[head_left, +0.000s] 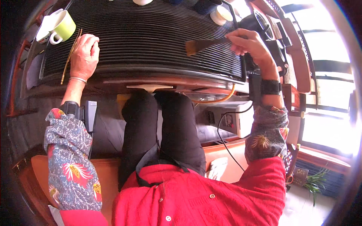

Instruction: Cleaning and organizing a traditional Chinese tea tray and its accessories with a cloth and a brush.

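Observation:
A dark-handled brush point(209, 44) with brown bristles is gripped by my right hand point(247, 45). It points left, its bristles over the ribbed black tray point(151, 37); whether they touch it I cannot tell. My left hand point(85, 56) rests at the tray's left side with its fingers curled in, and I see nothing held in it. Close along its outer side lies a thin golden-brown stick-like tool point(69, 59). Just beyond that hand stands a lime-green mug point(65, 27) with a white handle.
White ware point(47, 26) sits beside the mug. At the tray's far right are a small white-and-yellow cup point(221, 16) and a dark cup point(205, 6). A black kettle-like appliance point(256, 24) stands beyond my right hand. A yellow hose point(222, 98) hangs below the tray.

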Motion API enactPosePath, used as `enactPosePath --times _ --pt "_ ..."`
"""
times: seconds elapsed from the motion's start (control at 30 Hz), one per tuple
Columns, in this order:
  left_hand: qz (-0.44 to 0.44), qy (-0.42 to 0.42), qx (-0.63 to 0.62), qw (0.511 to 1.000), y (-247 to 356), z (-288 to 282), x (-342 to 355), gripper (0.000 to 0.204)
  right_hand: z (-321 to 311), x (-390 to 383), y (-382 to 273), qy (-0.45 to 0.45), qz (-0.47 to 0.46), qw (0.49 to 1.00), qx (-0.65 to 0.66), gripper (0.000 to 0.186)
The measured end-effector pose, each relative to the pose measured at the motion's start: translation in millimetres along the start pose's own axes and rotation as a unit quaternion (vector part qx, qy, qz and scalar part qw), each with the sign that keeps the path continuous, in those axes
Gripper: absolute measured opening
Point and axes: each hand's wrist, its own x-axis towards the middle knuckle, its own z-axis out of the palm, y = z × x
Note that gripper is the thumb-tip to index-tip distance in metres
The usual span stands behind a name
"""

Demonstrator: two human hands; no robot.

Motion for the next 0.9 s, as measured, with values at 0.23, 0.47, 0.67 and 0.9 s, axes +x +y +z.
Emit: enactPosePath --times 0.23,0.47,0.67,0.9 --pt "-0.008 -0.001 -0.007 1.0 2.3 5.7 1.1 0.009 -62.4 -43.4 45.6 0.083 0.139 0.987 -0.016 0.022" --pt "-0.007 0.0 -0.002 1.0 5.1 1.0 1.1 0.009 -84.2 -62.4 48.2 0.136 0.162 0.975 -0.072 0.016" --pt "-0.01 0.0 -0.012 1.0 7.6 2.0 1.9 0.008 -58.7 -53.1 32.4 0.249 0.059 0.958 -0.132 0.018" --pt "-0.022 -0.001 -0.027 0.999 10.2 -2.7 4.2 0.008 57.2 -48.1 36.4 0.251 -0.191 0.832 -0.456 0.026"
